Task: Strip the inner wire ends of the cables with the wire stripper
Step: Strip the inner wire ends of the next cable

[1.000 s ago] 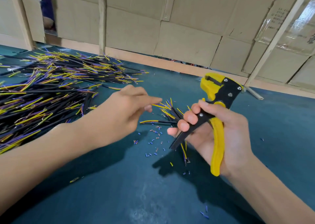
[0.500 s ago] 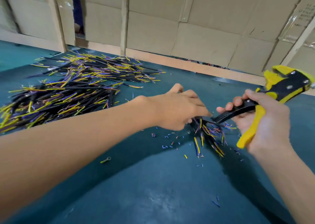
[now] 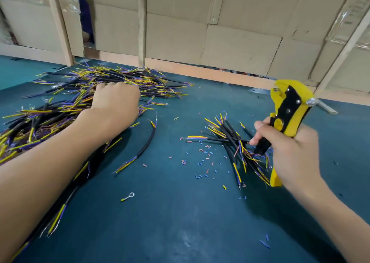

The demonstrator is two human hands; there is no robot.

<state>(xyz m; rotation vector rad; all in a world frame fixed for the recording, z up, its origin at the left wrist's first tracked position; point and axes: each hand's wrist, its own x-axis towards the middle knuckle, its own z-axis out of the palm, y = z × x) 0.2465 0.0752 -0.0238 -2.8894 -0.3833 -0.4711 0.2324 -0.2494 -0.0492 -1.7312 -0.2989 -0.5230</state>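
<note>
- Head view, item one: left hand [image 3: 115, 100], knuckles up, fingers curled down into the large cable pile [image 3: 66, 110] at far left. Whether it has a cable pinched cannot be told; the fingertips are hidden under the hand.
- Right hand [image 3: 290, 152]: wrapped round the handles of the yellow-and-black wire stripper [image 3: 288, 110], head pointing up and away, clear of the table [image 3: 180, 222].
- Small cable pile [image 3: 232, 142]: lies just left of the right hand, under the stripper's lower handle; copper shows at several ends, so judged the finished lot.
- Loose cable [image 3: 147, 144]: alone between the two piles, near the left forearm.
- Key relation: the unstripped stock lies left and away from the tool, well apart; its cables run mostly left to right, coloured ends toward the stripper. The left hand is the nearer, so the fetch looks to be its job.
- Open room: bare green surface between the piles and toward the near edge, dotted with insulation offcuts [image 3: 206, 158] and a ring terminal [image 3: 128, 197].
- Far edge: cardboard wall [image 3: 220, 32] close behind the big pile.
</note>
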